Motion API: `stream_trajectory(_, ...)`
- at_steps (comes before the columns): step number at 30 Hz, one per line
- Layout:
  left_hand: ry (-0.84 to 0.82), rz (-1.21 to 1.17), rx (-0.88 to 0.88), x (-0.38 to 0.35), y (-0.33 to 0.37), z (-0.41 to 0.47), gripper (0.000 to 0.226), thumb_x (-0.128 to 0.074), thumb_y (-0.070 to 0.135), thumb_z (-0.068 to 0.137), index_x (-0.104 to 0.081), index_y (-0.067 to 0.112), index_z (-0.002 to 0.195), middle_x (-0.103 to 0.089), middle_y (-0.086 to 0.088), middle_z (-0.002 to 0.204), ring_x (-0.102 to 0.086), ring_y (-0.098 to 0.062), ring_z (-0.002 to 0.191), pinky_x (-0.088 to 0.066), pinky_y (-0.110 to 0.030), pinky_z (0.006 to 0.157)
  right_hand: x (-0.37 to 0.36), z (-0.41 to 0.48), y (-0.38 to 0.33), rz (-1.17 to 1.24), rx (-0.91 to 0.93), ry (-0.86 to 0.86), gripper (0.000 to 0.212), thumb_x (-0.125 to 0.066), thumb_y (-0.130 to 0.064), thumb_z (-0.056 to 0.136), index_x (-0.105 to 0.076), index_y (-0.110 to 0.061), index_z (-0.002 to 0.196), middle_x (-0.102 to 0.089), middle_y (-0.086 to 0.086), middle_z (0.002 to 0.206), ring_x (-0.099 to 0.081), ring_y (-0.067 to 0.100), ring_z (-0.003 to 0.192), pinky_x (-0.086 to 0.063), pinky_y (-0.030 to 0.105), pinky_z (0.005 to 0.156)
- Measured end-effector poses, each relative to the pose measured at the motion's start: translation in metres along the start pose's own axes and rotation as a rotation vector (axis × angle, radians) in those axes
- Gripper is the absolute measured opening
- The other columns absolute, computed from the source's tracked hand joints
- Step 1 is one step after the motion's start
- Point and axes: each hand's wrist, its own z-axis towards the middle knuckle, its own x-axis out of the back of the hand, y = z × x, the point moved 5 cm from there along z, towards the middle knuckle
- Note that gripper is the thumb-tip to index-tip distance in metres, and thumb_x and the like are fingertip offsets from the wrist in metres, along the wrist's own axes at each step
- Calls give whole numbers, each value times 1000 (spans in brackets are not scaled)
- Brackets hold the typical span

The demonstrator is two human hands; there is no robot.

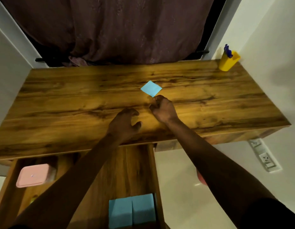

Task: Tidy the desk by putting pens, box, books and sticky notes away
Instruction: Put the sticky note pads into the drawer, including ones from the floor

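Note:
A blue sticky note lies alone on the wooden desk, turned like a diamond. My right hand hovers just in front of its near corner, fingers curled, holding nothing that I can see. My left hand rests over the desk's front part with fingers loosely bent and empty. Below the desk edge an open drawer holds two blue sticky note pads side by side and a pink box at its left. Blue pens stand in a yellow cup at the far right corner.
A dark curtain hangs behind the desk. A white wall with power sockets runs along the right. White floor shows to the right of the drawer.

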Motion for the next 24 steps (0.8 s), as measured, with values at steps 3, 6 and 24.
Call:
stream_trajectory(3, 8, 5, 23, -7, 4, 24, 45, -69, 46, 83, -62, 26, 123, -63, 1, 126, -63, -23, 107, -51, -35, 92, -4, 45, 10, -57, -8, 1, 60, -71, -27, 89, -51, -9, 143, -62, 13, 137, -59, 29, 126, -53, 36, 99)
stream_trajectory(6, -7, -20, 39, -15, 5, 39, 48, -73, 41, 86, -59, 25, 129, -59, 1, 129, -62, -24, 108, -53, -38, 92, -12, 87, 26, -67, -47, 19, 64, -72, -27, 87, -48, -10, 144, -59, 13, 137, -58, 30, 125, -55, 38, 95)
stream_trajectory(24, 46, -73, 80, -7, -31, 24, 45, -77, 37, 84, -60, 28, 125, -61, 5, 125, -60, -12, 113, -43, -27, 81, -47, 181, 59, -482, -186, -176, 99, -86, -38, 74, -30, -10, 152, -38, 16, 149, -38, 37, 138, -42, 43, 106)
